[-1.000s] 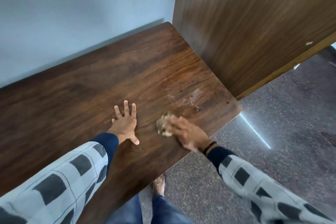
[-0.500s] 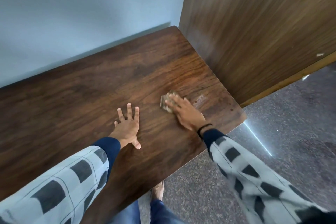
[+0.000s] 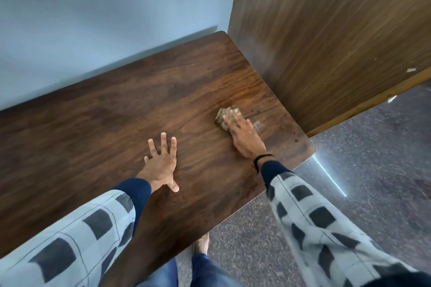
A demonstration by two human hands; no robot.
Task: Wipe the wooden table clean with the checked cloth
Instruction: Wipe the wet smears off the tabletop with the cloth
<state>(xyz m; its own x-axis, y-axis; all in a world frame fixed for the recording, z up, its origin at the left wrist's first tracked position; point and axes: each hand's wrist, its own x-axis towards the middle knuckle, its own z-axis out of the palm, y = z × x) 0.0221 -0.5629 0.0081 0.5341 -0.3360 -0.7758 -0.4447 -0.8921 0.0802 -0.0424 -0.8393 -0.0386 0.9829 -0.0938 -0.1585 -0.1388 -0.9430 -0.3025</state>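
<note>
The dark wooden table (image 3: 112, 119) fills the middle of the view. A small bunched checked cloth (image 3: 224, 114), tan and brown, lies on its right part. My right hand (image 3: 245, 137) presses flat on the cloth, fingers over most of it. A pale smear (image 3: 258, 126) shows on the wood just right of that hand. My left hand (image 3: 161, 163) rests flat on the table to the left, fingers spread, holding nothing.
A tall wooden panel (image 3: 326, 30) stands against the table's right end. A pale blue wall (image 3: 93, 18) runs along the back edge. Speckled grey floor (image 3: 373, 170) lies to the right and front; my bare foot (image 3: 202, 243) shows under the table's front edge.
My right hand has slid the cloth away from me, from near the front edge toward the back right of the table. My left hand has stayed flat in place.
</note>
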